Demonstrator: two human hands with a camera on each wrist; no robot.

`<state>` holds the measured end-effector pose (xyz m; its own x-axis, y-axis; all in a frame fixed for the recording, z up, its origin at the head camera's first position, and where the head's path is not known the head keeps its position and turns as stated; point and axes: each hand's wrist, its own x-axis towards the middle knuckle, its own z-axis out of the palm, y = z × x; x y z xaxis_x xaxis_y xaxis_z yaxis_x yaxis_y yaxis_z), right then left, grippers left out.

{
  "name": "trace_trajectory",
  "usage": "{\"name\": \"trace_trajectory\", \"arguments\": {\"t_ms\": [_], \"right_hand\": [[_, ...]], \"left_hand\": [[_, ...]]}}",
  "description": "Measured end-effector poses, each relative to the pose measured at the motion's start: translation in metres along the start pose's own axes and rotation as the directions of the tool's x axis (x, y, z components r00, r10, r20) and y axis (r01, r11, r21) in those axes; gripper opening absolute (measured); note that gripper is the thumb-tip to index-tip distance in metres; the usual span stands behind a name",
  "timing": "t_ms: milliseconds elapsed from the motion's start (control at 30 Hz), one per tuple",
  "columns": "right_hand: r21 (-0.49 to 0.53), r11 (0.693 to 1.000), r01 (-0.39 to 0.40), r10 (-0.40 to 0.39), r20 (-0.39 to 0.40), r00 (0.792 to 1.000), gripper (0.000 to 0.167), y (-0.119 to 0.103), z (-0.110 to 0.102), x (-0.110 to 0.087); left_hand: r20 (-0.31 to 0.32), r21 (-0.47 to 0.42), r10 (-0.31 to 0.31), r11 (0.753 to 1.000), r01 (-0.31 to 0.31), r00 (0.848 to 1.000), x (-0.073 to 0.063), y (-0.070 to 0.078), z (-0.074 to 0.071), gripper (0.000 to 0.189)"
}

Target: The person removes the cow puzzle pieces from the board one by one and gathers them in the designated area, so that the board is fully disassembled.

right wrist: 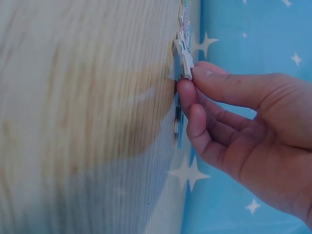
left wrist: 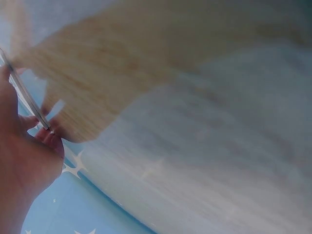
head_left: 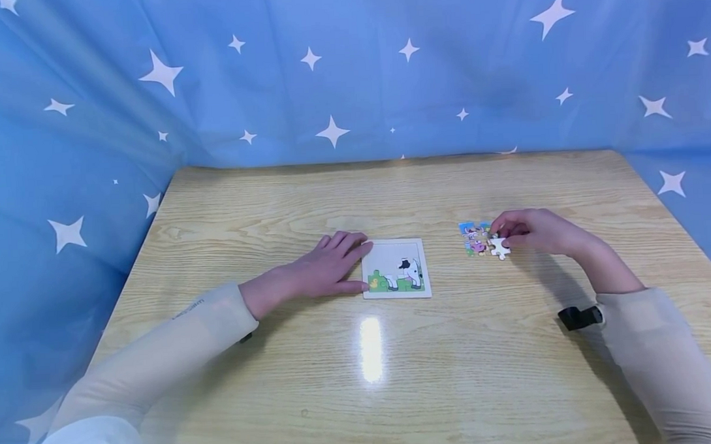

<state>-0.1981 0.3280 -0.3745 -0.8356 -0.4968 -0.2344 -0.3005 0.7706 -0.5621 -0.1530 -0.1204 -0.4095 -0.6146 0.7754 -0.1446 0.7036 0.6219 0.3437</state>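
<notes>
In the head view my left hand [head_left: 328,267] rests at the left side of a shallow square puzzle board [head_left: 396,295]. Its fingers are spread, with index finger and thumb touching the board's left rim near its two corners. Puzzle pieces of a cow's body and a yellow duck [head_left: 373,283] fill the board's lower part. My right hand [head_left: 541,232] pinches a mostly white puzzle piece [head_left: 499,248] between thumb and index finger, also in the right wrist view [right wrist: 185,61]. Beside it lie several loose colourful puzzle pieces [head_left: 476,245], partly hidden by the piece and fingers.
The wood-grain table [head_left: 314,393] has a bright light reflection in front of the board. A blue curtain with white stars [head_left: 362,71] hangs behind the table and along its left. A small black device [head_left: 579,317] sits at the right sleeve cuff.
</notes>
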Motion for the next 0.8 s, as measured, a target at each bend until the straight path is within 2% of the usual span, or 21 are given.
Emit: {"name": "trace_trajectory", "arguments": {"t_ms": [467, 600, 800], "right_hand": [[-0.009, 0.999, 0.036, -0.036, -0.034, 0.999, 0.018, -0.002, 0.001, -0.006], [0.019, 0.999, 0.041, -0.04, -0.039, 0.998, 0.017, -0.006, 0.003, -0.008], [-0.013, 0.998, 0.066, -0.066, -0.036, 0.997, 0.018, -0.016, 0.01, -0.007]], "left_hand": [[0.014, -0.001, -0.01, 1.0, 0.01, 1.0, 0.001, 0.0, 0.0, 0.084], [0.014, 0.001, -0.011, 1.0, 0.011, 1.0, 0.001, 0.001, 0.0, 0.084], [0.002, 0.002, -0.008, 1.0, 0.008, 1.0, 0.001, 0.001, 0.0, 0.084]]}}
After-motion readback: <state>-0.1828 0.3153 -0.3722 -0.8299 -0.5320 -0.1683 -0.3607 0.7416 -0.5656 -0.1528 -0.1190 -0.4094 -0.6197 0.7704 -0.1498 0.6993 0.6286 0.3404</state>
